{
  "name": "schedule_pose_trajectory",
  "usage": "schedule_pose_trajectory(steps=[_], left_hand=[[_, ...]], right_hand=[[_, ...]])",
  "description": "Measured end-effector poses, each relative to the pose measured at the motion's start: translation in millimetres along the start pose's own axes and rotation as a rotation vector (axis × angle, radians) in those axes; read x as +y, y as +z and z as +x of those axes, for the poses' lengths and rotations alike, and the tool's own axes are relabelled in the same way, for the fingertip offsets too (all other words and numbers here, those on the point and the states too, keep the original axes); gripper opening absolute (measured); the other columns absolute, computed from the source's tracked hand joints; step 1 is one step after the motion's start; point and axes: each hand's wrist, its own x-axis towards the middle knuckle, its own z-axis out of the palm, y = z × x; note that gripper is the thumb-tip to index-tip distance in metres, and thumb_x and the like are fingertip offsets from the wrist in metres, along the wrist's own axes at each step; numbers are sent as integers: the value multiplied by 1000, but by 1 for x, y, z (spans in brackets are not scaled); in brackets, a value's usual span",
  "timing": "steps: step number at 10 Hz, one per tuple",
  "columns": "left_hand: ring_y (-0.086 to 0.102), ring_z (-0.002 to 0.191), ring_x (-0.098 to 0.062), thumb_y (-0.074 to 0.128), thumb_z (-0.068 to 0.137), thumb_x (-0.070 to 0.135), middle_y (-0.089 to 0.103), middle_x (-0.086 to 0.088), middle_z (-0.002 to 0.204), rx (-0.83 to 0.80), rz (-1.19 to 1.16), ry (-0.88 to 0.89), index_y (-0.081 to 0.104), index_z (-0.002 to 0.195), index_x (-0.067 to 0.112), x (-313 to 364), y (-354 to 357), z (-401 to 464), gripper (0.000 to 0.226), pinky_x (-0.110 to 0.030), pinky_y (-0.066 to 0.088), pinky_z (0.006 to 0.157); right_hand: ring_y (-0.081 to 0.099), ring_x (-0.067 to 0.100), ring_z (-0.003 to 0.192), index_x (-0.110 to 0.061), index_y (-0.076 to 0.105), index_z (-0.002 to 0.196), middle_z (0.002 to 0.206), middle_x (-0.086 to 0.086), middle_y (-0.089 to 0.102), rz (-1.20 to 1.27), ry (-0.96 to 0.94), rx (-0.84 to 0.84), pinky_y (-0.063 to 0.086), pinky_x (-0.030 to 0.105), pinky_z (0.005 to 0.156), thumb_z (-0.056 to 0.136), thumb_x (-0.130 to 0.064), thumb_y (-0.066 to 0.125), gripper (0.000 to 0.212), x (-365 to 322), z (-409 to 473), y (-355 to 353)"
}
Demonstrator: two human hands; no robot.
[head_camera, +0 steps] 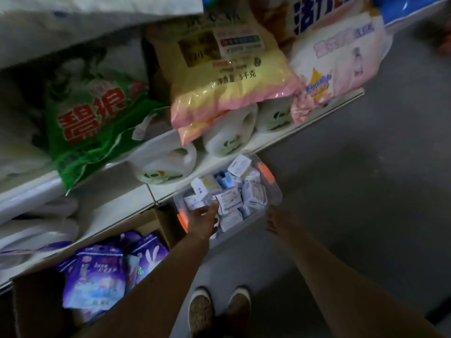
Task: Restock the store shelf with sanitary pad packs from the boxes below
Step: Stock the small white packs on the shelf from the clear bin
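The small sanitary pad packs (230, 200), white and pale blue, lie heaped loose in a clear plastic bin (274, 196) on the floor just below the lowest shelf edge (280, 140). We judge them light, soft and compressible, with a slick film wrap; a pinch across the short sides should hold better than pressure on the flat faces, and several could be gathered at once.

Our left hand (203, 222) reaches into the near end of the bin, fingers over the packs; blur hides whether they are closed on one. Our right hand (277, 222) hovers at the bin's near rim, fingers loosely spread, holding nothing.

Left of the bin, a cardboard box (31, 301) holds larger purple pad packs (94, 279), floppier and likely needing a fuller grip. Above, the shelf carries a green detergent bag (97, 118), a yellow-pink bag (219, 76) and white jugs (166, 164).
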Motion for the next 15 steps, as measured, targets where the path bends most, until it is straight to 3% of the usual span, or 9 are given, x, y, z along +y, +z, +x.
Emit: schedule_pose_trajectory(steps=[1,2,3,4,7,8,10,13,15], left_hand=[[60,76,-14,58,100,35,62,-4,86,25,43,-15,60,89,17,-10,12,29,21,-26,49,61],[59,74,-15,57,100,38,60,-5,86,35,66,-29,61,89,15,-28,24,68,26,-27,50,64],[63,78,-25,66,82,63,65,-21,95,64,128,-8,64,116,3,-64,23,141,68,-35,55,77],[63,101,-48,64,72,72,61,-35,113,104,199,64,61,114,-7,-76,30,166,89,-42,52,88],[59,86,-20,60,96,47,63,-2,95,141,303,106,68,110,10,-82,48,214,40,-25,42,74],[61,91,-24,62,94,50,65,-6,108,146,304,86,65,122,9,-89,50,228,50,-29,49,78],[68,96,-28,65,86,61,71,-9,108,152,344,76,69,115,15,-95,51,249,55,-37,56,85],[70,95,-24,67,85,60,73,-4,103,118,295,57,70,113,22,-94,50,250,47,-44,57,92],[68,98,-28,63,62,76,72,-5,106,107,284,41,70,113,24,-93,51,249,74,-47,56,94]], right_hand=[[53,13,69,-21,55,81,81,-1,54,30,-6,40,49,28,61,97,-35,58,21,6,39,9],[50,9,75,-24,50,81,89,-4,52,-80,-28,-19,53,39,87,101,-34,51,22,16,71,13],[60,26,98,-12,65,113,113,13,59,-145,-80,14,45,47,107,102,-37,48,32,22,104,17],[55,34,124,-2,58,133,134,18,59,-224,-148,24,43,43,108,104,-39,46,49,25,131,23],[57,17,107,-17,57,131,120,-6,59,-379,-460,140,42,31,97,100,-40,56,39,34,187,45],[62,24,96,-16,61,109,103,0,64,-454,-537,139,46,35,85,93,-49,50,38,36,196,52],[48,28,127,-12,50,137,139,9,51,-577,-609,136,41,48,107,70,-50,60,77,33,218,59],[31,29,142,-31,27,150,154,0,35,-824,-553,178,37,59,107,63,-50,85,107,30,229,62],[61,20,115,-32,48,134,126,-6,64,-773,-681,196,50,44,100,52,-54,86,93,29,237,58]])
